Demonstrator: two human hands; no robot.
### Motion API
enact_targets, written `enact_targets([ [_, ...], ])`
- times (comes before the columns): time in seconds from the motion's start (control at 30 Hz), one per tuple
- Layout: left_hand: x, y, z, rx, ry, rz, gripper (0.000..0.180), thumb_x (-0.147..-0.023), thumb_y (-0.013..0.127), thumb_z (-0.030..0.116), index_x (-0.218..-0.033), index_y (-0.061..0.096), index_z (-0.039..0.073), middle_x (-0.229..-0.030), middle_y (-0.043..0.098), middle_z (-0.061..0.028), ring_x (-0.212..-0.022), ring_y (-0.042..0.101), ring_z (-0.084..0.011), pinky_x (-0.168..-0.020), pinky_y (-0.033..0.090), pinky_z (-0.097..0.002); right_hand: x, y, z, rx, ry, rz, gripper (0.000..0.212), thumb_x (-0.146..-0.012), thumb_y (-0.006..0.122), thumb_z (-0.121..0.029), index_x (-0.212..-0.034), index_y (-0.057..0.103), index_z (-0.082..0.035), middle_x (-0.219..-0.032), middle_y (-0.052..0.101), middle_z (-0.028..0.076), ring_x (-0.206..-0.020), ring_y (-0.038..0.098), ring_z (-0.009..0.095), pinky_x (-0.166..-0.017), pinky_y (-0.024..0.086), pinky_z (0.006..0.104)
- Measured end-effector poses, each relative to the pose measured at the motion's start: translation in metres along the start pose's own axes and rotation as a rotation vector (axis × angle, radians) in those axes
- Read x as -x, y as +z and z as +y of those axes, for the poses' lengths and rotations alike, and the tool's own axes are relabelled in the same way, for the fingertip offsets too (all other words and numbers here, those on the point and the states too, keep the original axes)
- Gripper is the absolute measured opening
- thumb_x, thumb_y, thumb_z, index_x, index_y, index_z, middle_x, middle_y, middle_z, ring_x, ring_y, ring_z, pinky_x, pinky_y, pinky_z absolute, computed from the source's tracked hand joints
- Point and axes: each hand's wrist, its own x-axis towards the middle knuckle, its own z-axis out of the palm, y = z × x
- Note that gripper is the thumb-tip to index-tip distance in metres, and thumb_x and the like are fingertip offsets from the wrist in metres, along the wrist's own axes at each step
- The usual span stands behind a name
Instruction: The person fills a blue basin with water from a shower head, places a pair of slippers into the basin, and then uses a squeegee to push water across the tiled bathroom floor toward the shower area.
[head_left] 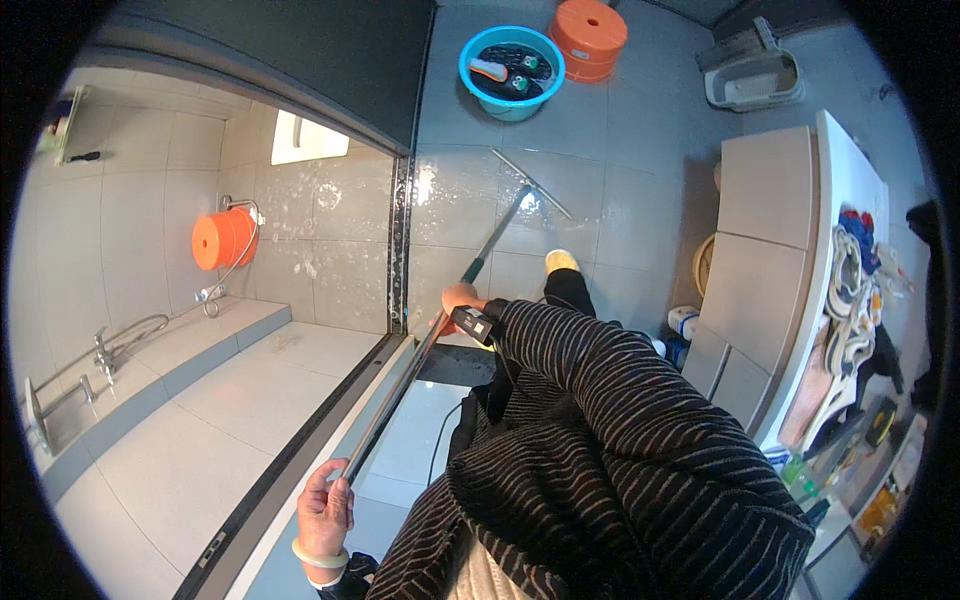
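Note:
A long-handled floor squeegee [498, 233] slants from the lower left up to the wet tiles [450, 195], its thin blade [548, 196] resting on the floor. My left hand [325, 512], with a pale bangle at the wrist, is closed round the handle's near end. Farther up, just below a dark green sleeve on the pole, my right hand [460, 302] grips the same handle. A small black box [473, 324] is strapped at the right wrist, and a striped dark sleeve covers that arm. My yellow shoe [561, 261] stands right of the pole.
A blue basin [512, 110] with dark wet things and a brush stands ahead, beside an orange bucket [590, 38]. Left, a dark door frame [398, 250] borders a tiled washing area with another orange bucket [222, 240]. A cluttered counter [765, 265] lines the right.

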Motion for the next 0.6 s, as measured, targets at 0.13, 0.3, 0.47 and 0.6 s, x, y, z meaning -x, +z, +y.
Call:
enact_targets([
  [0.13, -0.007, 0.011, 0.012, -0.051, 0.083, 0.01, 0.017, -0.095, 0.056, 0.016, -0.11, 0.057, 0.008, -0.057, 0.046, 0.0057, -0.04, 0.034, -0.0025, -0.036, 0.025, -0.0176, 0.018, 0.078, -0.019, 0.616, -0.123, 0.446, 0.047, -0.099, 0.034, -0.04, -0.114, 0.052, 0.0, -0.119, 0.058, 0.02, -0.116, 0.052, 0.043, -0.098, 0.033, 0.0709],
  [0.3, -0.063, 0.07, 0.02, 0.001, 0.14, 0.106, 0.008, -0.092, 0.059, 0.01, -0.098, 0.057, 0.006, -0.058, 0.048, 0.0046, -0.043, 0.038, -0.0031, -0.036, 0.028, -0.0176, 0.077, 0.253, -0.052, 0.476, -0.552, 1.272, 0.017, -0.095, 0.039, -0.017, -0.098, 0.047, -0.002, -0.084, 0.055, 0.018, -0.073, 0.063, 0.039, -0.063, 0.055, 0.0615],
  [0.47, -0.143, 0.153, 0.036, 0.226, 0.264, 0.054, 0.012, -0.086, 0.068, 0.011, -0.091, 0.058, 0.005, -0.071, 0.057, -0.0008, -0.053, 0.049, -0.0079, -0.049, 0.04, -0.0203, 0.157, 0.316, -0.123, 0.28, -0.621, 1.432, 0.032, -0.098, 0.039, -0.03, -0.112, 0.047, -0.001, -0.096, 0.065, 0.024, -0.088, 0.065, 0.036, -0.073, 0.056, 0.0544],
  [0.6, -0.19, 0.221, 0.056, 0.169, 0.748, -0.195, 0.02, -0.093, 0.051, 0.013, -0.077, 0.056, 0.002, -0.098, 0.058, -0.0111, -0.096, 0.054, -0.0207, -0.092, 0.039, -0.0366, 0.188, 0.324, -0.147, 0.297, -0.58, 1.513, 0.036, -0.099, 0.036, -0.029, -0.116, 0.044, 0.002, -0.1, 0.064, 0.026, -0.093, 0.064, 0.035, -0.076, 0.057, 0.0495],
])
